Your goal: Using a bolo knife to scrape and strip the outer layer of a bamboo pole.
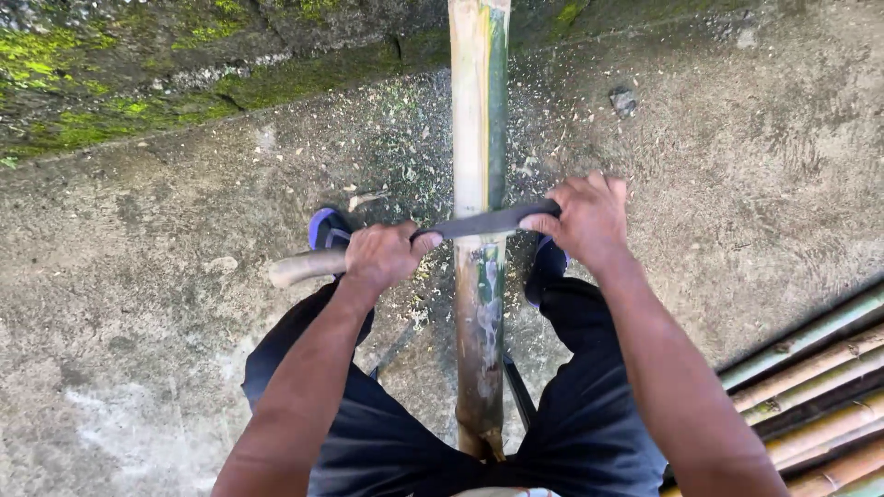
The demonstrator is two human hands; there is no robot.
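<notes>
A long bamboo pole (479,110) runs away from me between my legs, its far part pale where the skin is scraped. A dark knife blade (488,222) lies crosswise on the pole. My left hand (382,255) grips the knife's pale wooden handle (304,268) to the left of the pole. My right hand (585,219) presses down on the blade's far end, to the right of the pole.
Bamboo shavings are scattered on the concrete floor (138,304) around the pole. A mossy stone wall (138,74) stands ahead. Several bamboo poles (820,396) lie stacked at the lower right. My feet in blue sandals (329,227) flank the pole.
</notes>
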